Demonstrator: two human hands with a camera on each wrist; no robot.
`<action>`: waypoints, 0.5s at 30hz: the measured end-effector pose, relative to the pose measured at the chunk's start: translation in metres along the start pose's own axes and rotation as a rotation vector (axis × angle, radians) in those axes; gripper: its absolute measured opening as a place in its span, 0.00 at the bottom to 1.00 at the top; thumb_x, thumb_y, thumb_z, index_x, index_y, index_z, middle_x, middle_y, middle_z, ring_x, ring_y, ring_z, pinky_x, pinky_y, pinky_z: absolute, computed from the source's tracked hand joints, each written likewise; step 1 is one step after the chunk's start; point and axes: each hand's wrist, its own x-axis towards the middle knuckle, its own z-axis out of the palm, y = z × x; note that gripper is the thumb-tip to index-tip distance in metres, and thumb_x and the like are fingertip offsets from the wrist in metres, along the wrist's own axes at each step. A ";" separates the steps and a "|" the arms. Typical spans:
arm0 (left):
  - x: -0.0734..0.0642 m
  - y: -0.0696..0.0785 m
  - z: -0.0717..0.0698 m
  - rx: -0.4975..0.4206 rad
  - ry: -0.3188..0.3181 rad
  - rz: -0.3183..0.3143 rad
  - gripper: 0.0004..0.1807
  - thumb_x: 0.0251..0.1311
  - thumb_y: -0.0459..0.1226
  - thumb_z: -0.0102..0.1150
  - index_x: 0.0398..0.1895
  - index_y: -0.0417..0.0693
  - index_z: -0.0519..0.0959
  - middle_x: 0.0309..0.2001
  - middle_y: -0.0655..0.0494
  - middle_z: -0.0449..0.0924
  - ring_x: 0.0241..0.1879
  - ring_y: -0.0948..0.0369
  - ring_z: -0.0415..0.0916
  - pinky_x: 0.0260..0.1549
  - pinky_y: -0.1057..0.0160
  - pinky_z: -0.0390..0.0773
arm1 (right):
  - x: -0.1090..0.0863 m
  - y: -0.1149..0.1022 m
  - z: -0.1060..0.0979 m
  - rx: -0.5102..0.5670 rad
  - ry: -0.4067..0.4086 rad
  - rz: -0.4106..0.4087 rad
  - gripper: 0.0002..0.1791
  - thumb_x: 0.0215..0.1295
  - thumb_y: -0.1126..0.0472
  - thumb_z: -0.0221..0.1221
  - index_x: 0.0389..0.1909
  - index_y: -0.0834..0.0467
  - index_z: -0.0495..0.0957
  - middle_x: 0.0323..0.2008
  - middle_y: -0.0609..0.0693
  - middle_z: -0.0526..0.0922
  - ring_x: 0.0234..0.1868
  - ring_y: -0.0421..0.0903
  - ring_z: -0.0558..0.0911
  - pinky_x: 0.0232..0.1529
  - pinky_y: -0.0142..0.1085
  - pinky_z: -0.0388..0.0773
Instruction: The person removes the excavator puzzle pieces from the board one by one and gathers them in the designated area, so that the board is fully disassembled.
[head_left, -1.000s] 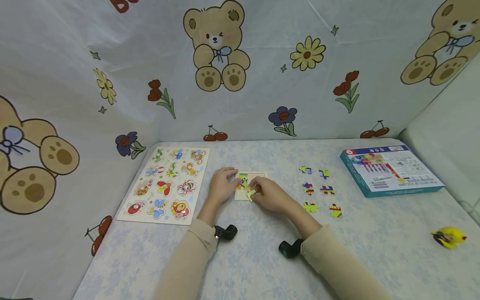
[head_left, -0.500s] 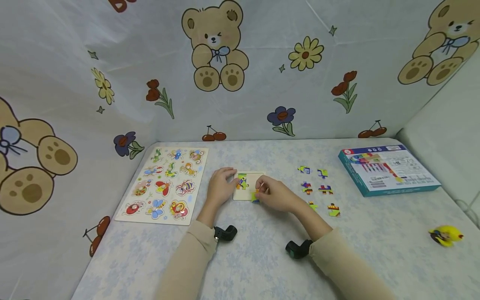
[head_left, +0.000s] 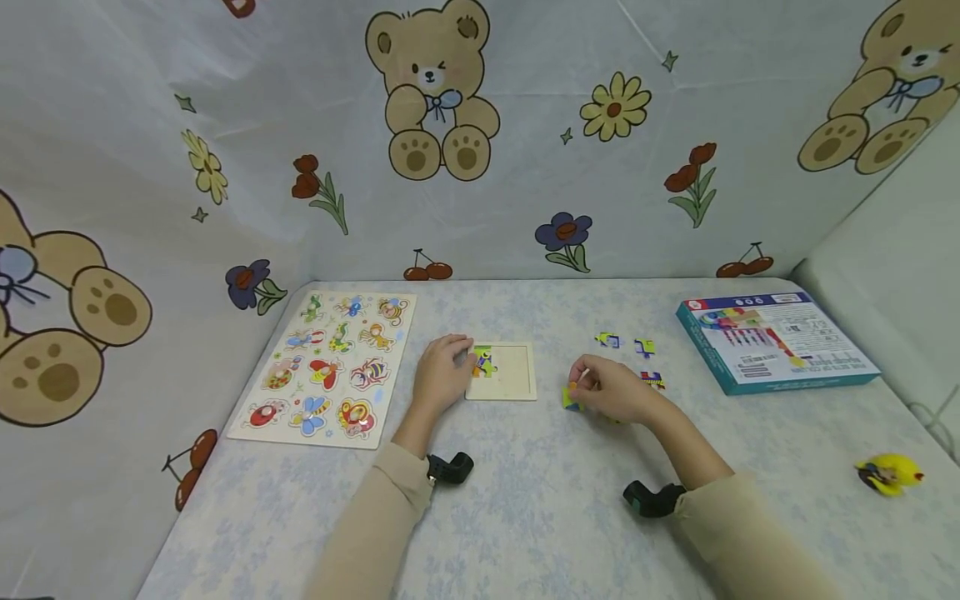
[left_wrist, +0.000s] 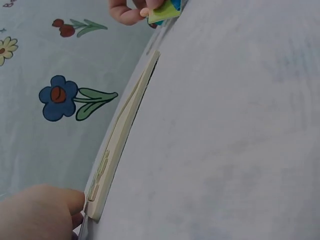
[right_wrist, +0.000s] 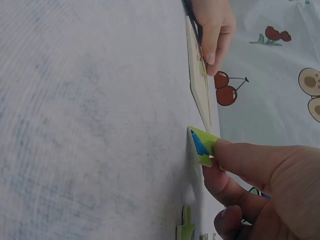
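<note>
My right hand (head_left: 611, 387) pinches a green and blue puzzle piece (head_left: 572, 400) between thumb and fingers, off to the right of a small wooden puzzle tray (head_left: 517, 373). The same puzzle piece (right_wrist: 202, 145) appears close up in the right wrist view, just above the table. Fitted pieces (head_left: 483, 362) fill part of the tray's left side. At the tray's left edge rests my left hand (head_left: 440, 373), its thumb touching there. Loose puzzle pieces (head_left: 608, 340) lie beyond my right hand, which hides some of them.
A large insect picture board (head_left: 322, 367) lies on the left of the table. At the back right is a flat teal-edged box (head_left: 780, 342). A small yellow toy (head_left: 890, 474) sits near the right side. A bear-printed cloth (head_left: 495, 233) hangs behind the table.
My right hand has gone from over the tray to the right, carrying the puzzle piece and uncovering the tray's bare right part. My left hand has stayed at the tray's left edge.
</note>
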 end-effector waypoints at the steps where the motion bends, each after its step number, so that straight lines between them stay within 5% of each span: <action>1: -0.001 0.000 0.000 0.007 -0.002 0.003 0.20 0.68 0.46 0.58 0.61 0.52 0.80 0.64 0.56 0.76 0.70 0.55 0.65 0.73 0.51 0.61 | 0.000 0.000 0.000 -0.007 0.004 0.005 0.09 0.67 0.59 0.62 0.42 0.56 0.73 0.33 0.50 0.78 0.27 0.45 0.74 0.25 0.35 0.72; 9: -0.009 0.005 -0.001 0.111 -0.029 0.062 0.31 0.66 0.50 0.58 0.68 0.46 0.72 0.69 0.49 0.70 0.73 0.49 0.61 0.73 0.47 0.60 | 0.004 0.000 0.007 -0.176 0.063 -0.030 0.07 0.63 0.60 0.65 0.38 0.55 0.77 0.31 0.48 0.77 0.31 0.44 0.73 0.31 0.35 0.71; 15: -0.016 0.006 -0.002 0.150 -0.061 0.042 0.34 0.67 0.52 0.55 0.72 0.45 0.68 0.73 0.48 0.64 0.76 0.48 0.55 0.75 0.46 0.55 | 0.008 -0.004 0.009 -0.211 0.083 -0.046 0.08 0.65 0.59 0.63 0.42 0.55 0.80 0.32 0.48 0.78 0.31 0.44 0.73 0.31 0.35 0.72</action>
